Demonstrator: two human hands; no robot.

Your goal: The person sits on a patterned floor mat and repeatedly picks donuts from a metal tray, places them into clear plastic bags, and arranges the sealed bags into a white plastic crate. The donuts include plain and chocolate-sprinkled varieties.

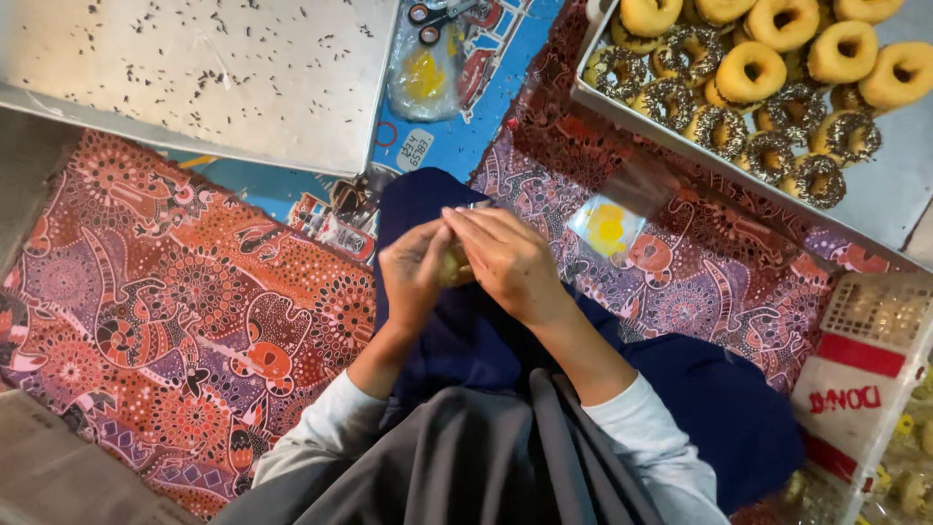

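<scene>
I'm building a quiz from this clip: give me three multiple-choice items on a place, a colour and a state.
1. Where is the tray of doughnuts? A upper right B lower left C centre
2. What colour is the cloth over the lap? A white B dark blue C green
3. How are the hands? A far apart B flat on the mat C together on a small item

A: the tray fills the top right corner.
B: navy cloth lies under the hands.
C: left hand and right hand meet on a small yellowish item.
</scene>
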